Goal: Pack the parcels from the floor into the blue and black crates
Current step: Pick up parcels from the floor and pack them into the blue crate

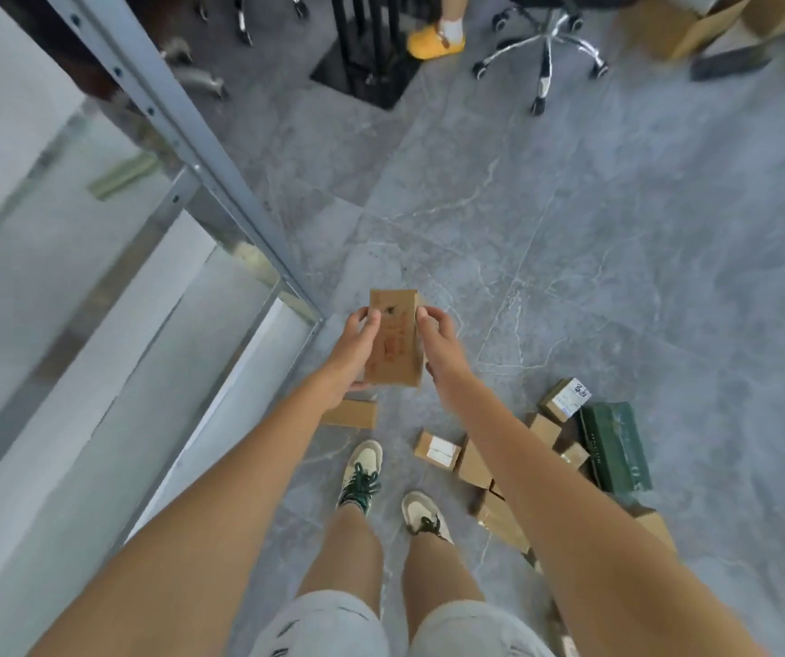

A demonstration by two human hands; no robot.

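Here we hold one cardboard parcel (392,343) up in front of us, above the floor (618,230), our left hand (357,346) curled round its left edge and underside, our right hand (435,331) pinching the right edge, likely to steady it for carrying. Further right, more parcels (475,462) and a green box (615,445) lie beside our feet, unpacked; no blue or black crate is in view.

You're standing on a grey marble-look tile floor (570,239). On your left there's a metal-framed glass partition (153,101); far off, a chrome five-wheel chair base (544,54) and black stand legs (366,40). Light's even, kinda soft.
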